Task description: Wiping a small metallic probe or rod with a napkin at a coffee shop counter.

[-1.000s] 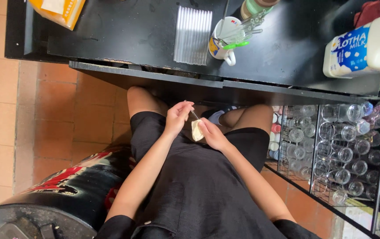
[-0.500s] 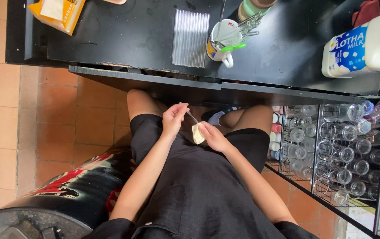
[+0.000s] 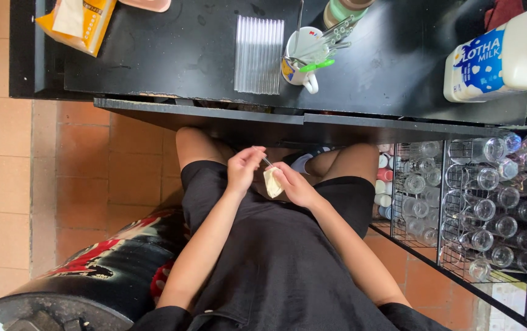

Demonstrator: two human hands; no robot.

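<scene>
I sit in black clothes with both hands over my lap, just below the edge of a black counter (image 3: pixel 202 67). My left hand (image 3: pixel 243 168) pinches a thin metal utensil (image 3: pixel 267 162) by its handle. My right hand (image 3: pixel 295 185) holds a small pale folded cloth or tissue (image 3: pixel 272 182) wrapped around the utensil's lower end. The two hands almost touch. The utensil's tip is hidden inside the cloth.
On the counter stand a white mug (image 3: pixel 300 64) full of utensils, a ribbed clear tray (image 3: pixel 258 54), a yellow tissue pack (image 3: pixel 78 23) and a white jug (image 3: pixel 505 55). A wire rack (image 3: pixel 478 196) of glass bottles is at right, a dark bin (image 3: pixel 85 282) at left.
My hands stay in the same place over my lap. The left hand shifted slightly on the utensil handle while the right kept the cloth around it.
</scene>
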